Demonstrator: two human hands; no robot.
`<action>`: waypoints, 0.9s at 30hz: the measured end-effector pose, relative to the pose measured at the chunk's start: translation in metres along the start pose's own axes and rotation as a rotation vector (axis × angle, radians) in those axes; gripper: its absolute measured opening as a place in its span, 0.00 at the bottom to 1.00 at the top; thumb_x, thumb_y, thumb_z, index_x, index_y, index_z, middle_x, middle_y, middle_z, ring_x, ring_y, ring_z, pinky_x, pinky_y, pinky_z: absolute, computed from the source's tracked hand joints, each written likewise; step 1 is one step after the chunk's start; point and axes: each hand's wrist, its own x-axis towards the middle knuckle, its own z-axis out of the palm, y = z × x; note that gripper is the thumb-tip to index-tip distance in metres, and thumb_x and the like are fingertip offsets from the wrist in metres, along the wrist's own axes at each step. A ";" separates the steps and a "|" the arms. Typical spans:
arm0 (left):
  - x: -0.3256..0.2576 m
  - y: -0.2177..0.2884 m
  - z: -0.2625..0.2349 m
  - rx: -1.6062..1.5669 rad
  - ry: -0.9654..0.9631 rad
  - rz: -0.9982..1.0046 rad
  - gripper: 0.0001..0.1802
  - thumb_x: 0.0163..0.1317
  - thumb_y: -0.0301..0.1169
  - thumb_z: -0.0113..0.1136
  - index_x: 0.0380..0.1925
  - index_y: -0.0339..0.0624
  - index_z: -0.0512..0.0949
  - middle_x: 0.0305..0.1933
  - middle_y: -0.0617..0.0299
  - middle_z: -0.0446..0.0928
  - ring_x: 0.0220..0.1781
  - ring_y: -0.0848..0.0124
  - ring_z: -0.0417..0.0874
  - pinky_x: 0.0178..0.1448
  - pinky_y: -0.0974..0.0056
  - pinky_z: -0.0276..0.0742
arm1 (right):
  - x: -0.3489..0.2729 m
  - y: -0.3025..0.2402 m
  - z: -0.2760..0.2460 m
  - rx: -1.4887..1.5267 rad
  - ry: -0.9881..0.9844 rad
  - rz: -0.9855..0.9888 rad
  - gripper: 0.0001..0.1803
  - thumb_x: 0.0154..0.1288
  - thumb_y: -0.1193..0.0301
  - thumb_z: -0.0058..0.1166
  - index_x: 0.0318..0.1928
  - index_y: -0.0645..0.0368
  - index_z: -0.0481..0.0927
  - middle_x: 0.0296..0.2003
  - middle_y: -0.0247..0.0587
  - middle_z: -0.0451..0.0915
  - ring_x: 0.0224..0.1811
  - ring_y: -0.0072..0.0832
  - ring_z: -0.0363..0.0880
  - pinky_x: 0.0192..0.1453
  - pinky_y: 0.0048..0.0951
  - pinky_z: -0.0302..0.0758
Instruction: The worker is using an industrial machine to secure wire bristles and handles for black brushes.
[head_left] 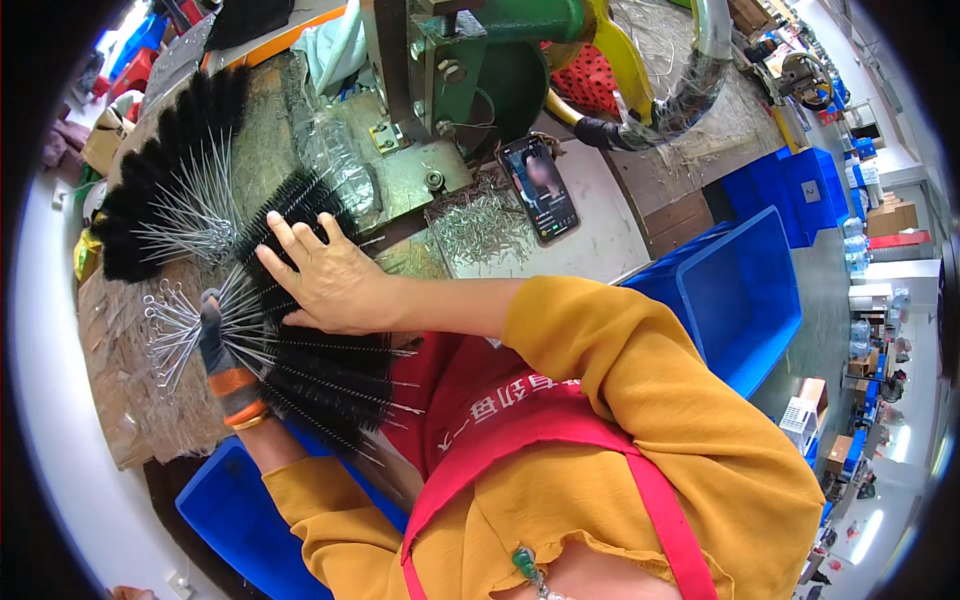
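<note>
A bundle of tube brushes [335,385] with black bristles and twisted-wire stems is fanned out in front of me. My left hand [228,375], in a grey and orange glove, closes round their bare wire stems, with the looped ends sticking out to its left. My right hand [335,275] is bare and lies on the black bristles with its fingers spread. Beyond the hands, another fan of black tube brushes [170,190] rests on the worn table, its wire stems pointing toward the held bundle.
A green press machine [490,80] stands at the far side. Right of it are a phone [539,188] and a heap of small metal pins [482,225] on a white board [610,235]. Blue bins [735,300] stand at the right; another blue bin [235,515] is lower left.
</note>
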 end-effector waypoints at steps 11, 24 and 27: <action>-0.042 0.018 0.030 0.253 0.057 0.250 0.13 0.61 0.33 0.49 0.43 0.38 0.68 0.49 0.50 0.72 0.50 0.63 0.74 0.55 0.58 0.69 | -0.028 -0.017 -0.079 0.257 0.232 0.000 0.39 0.45 0.60 0.63 0.56 0.67 0.64 0.60 0.61 0.58 0.58 0.50 0.61 0.63 0.46 0.56; -0.004 0.029 -0.033 0.153 0.181 0.038 0.17 0.64 0.42 0.50 0.43 0.40 0.73 0.46 0.56 0.77 0.44 0.65 0.78 0.50 0.61 0.74 | -0.005 0.010 -0.010 0.185 0.072 0.135 0.40 0.48 0.57 0.62 0.55 0.72 0.64 0.59 0.61 0.58 0.56 0.50 0.61 0.58 0.42 0.62; -0.010 0.040 -0.028 0.231 0.200 0.066 0.15 0.64 0.38 0.49 0.44 0.40 0.72 0.45 0.54 0.76 0.45 0.64 0.78 0.51 0.59 0.74 | -0.010 0.000 -0.037 0.267 0.119 0.112 0.38 0.47 0.62 0.63 0.55 0.69 0.64 0.57 0.59 0.60 0.57 0.50 0.60 0.60 0.43 0.61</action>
